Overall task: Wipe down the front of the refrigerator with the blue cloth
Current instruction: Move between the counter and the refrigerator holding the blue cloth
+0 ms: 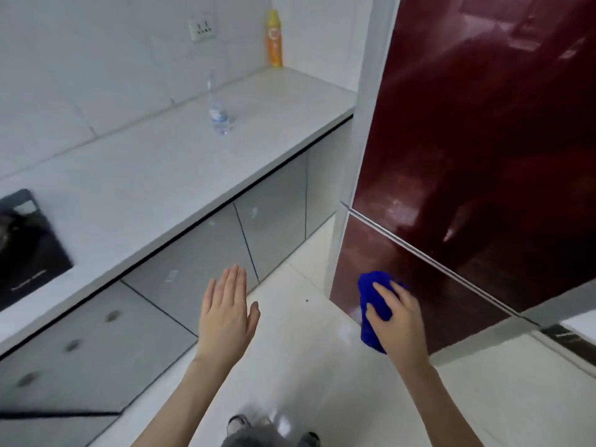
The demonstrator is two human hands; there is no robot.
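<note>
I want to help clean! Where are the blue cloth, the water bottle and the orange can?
blue cloth (pixel 371 333), head view, its lower end
water bottle (pixel 219 117), head view, its label
orange can (pixel 274 43), head view, its body

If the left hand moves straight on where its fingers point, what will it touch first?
Probably the grey cabinet door under the counter. Nothing shows between it and the left hand, though depth is unclear.

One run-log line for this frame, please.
phase: wiping | right hand: grip on blue cloth, pressed to refrigerator front, lower door | left hand: open, holding nothing | counter: water bottle, orange spray can
</note>
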